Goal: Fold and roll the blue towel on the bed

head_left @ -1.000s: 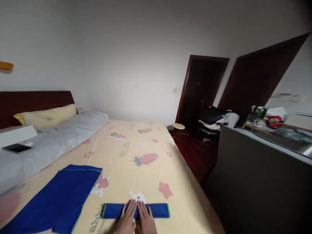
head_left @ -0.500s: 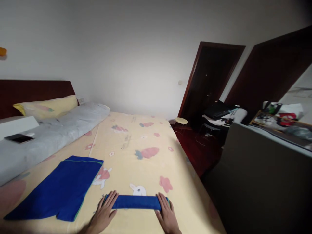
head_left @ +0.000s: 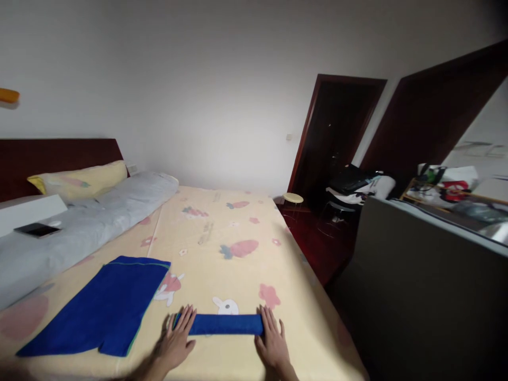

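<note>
A blue towel (head_left: pixel 226 324), folded or rolled into a narrow strip, lies crosswise on the bed near its front. My left hand (head_left: pixel 178 338) rests flat over the strip's left end, fingers stretched out and thumb apart. Over the right end lies my right hand (head_left: pixel 273 338), also palm down with straight fingers. Neither hand grips the strip. To the left, a second blue cloth (head_left: pixel 107 309) with green edging is spread flat, with a notch in its near edge.
The bed (head_left: pixel 210 254) has a yellow sheet with rabbits and carrots. A grey quilt (head_left: pixel 107 211), a yellow pillow (head_left: pixel 85 181) and a dark tablet-like device (head_left: pixel 37 229) are at the left. A dark panel (head_left: pixel 420 286), a stool (head_left: pixel 292 198) and a loaded chair (head_left: pixel 349 185) stand right.
Both hands have shifted slightly on the ends of the strip; the right hand now sits a little further out. The camera view has tilted and turned slightly. The spread cloth lies as before.
</note>
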The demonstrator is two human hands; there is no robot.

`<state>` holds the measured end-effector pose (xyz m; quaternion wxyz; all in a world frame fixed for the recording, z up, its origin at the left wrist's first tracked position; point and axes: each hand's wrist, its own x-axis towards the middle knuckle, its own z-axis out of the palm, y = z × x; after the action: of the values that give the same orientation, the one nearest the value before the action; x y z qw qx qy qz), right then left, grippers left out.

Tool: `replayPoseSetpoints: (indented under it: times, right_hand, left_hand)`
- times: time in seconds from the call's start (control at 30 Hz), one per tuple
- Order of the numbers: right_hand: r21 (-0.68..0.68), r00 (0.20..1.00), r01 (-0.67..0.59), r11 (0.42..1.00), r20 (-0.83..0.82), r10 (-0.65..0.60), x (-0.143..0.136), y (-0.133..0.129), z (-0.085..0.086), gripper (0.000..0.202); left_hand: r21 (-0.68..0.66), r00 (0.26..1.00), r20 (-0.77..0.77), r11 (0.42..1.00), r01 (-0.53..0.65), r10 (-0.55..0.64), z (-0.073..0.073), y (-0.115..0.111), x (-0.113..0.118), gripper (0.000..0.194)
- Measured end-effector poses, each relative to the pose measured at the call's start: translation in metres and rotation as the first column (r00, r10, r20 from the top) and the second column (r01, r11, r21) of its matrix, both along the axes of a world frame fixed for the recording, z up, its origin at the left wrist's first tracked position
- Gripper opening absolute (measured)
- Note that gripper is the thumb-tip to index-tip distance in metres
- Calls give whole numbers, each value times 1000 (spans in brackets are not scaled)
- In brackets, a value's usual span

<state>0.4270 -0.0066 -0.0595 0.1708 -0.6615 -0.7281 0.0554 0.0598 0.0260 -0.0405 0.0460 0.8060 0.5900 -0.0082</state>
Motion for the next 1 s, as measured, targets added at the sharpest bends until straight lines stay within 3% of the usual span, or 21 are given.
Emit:
replayPoseSetpoints:
  times: [0.1, 0.2, 0.27, 0.33, 0.47, 0.57, 0.63, 0.77, 0.87, 1.0]
  right_hand:
    - [83, 989, -144, 986, 5, 145, -44, 11, -7, 79]
    - [70, 945, -325, 943, -15, 327, -84, 23, -16, 81]
    - [41, 929, -368, 929, -28, 369, -90, 26, -19, 79]
    - [24, 938, -344, 939, -37, 345, -73, 26, -20, 74]
    - [19, 972, -236, 972, -18, 236, -5, 20, -16, 65]
    - [5, 971, -237, 971, -8, 237, 32, 18, -16, 65]
    - [-9, 970, -243, 970, -20, 243, 40, 18, -17, 66]
    - [-64, 969, -237, 969, -90, 230, 35, 20, -9, 64]
    - [-149, 978, -169, 974, -151, 147, 25, 18, 13, 57]
    - [-200, 982, -94, 975, -179, 58, 15, 17, 58, 49]
  left_hand:
    - [35, 994, 37, 994, 103, -105, -6, 2, 52, 92]
    - [47, 976, 63, 977, 208, -210, -15, 4, 106, 95]
    - [39, 970, 73, 972, 230, -232, -20, 6, 120, 90]
    - [65, 966, 93, 969, 238, -243, -22, 10, 106, 82]
    - [169, 968, 80, 961, 221, -236, -23, 19, 30, 71]
    - [218, 970, 28, 949, 228, -240, -23, 24, -13, 72]
    - [245, 968, 13, 940, 238, -249, -23, 25, -24, 73]
    - [219, 963, 36, 943, 251, -265, -21, 28, -20, 72]
    - [98, 974, 55, 972, 214, -220, -15, 31, -19, 68]
    - [10, 995, 51, 996, 85, -85, -6, 30, -29, 65]
